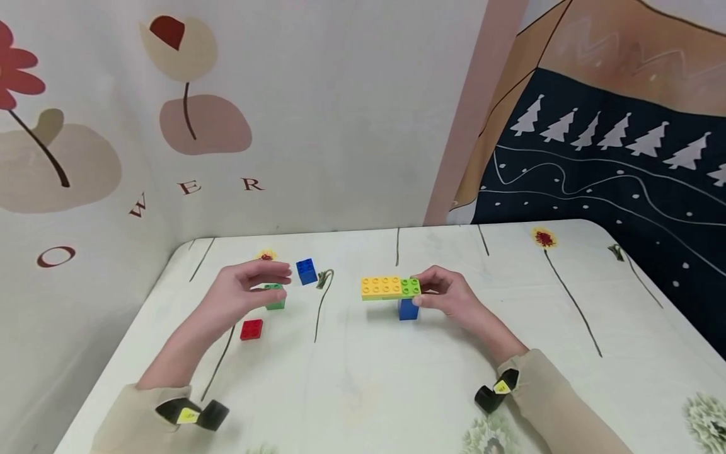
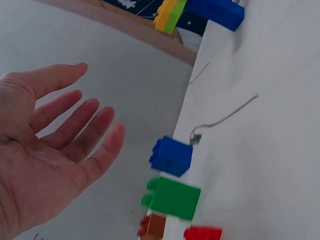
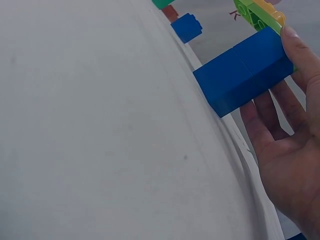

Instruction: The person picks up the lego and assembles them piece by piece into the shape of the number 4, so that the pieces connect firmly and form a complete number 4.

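Observation:
My right hand [image 1: 448, 293] pinches the end of a small toy-brick structure, thumb in front and fingers behind. Its upright is two stacked blue bricks [image 3: 245, 70]. Across the top lies a lime green brick [image 1: 410, 287], with a yellow brick [image 1: 381, 287] on its left part, reaching out past the blue upright. My left hand [image 1: 244, 290] hovers with fingers apart and nothing in them, overlapping a green brick [image 1: 275, 304] in the head view. Near that hand are a loose blue brick [image 1: 306, 272] and a red brick [image 1: 251, 330].
A brown brick [image 2: 152, 226] stands beside the green brick in the left wrist view; my left hand hides it in the head view. The white tablecloth [image 1: 351, 378] carries printed flowers. A patterned curtain [image 1: 340, 113] hangs behind the table.

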`<state>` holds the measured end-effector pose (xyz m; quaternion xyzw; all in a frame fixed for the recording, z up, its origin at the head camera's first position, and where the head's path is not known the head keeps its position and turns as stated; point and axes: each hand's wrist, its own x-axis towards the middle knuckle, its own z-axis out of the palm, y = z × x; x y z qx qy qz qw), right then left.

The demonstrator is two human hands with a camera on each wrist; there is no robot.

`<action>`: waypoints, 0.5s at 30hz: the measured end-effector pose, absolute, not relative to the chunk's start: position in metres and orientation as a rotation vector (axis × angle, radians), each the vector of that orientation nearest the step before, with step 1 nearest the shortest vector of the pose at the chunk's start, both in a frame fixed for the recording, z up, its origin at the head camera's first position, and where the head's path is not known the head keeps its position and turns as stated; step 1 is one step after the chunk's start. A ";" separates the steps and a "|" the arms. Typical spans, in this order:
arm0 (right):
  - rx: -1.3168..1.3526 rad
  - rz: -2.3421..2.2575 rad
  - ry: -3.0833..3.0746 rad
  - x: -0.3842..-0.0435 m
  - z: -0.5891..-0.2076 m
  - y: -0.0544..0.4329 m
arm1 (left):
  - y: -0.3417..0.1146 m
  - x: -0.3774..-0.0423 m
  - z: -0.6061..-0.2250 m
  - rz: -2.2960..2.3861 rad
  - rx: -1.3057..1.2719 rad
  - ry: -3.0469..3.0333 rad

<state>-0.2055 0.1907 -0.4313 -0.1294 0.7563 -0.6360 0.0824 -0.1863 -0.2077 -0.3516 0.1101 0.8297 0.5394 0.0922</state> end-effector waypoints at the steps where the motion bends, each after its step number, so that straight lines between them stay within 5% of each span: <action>1: -0.389 -1.901 2.257 -0.205 -0.431 0.191 | -0.213 -0.185 -0.352 1.600 0.315 2.470; 15: -0.380 -1.913 2.238 -0.207 -0.434 0.191 | -0.259 -0.169 -0.386 1.339 0.248 2.556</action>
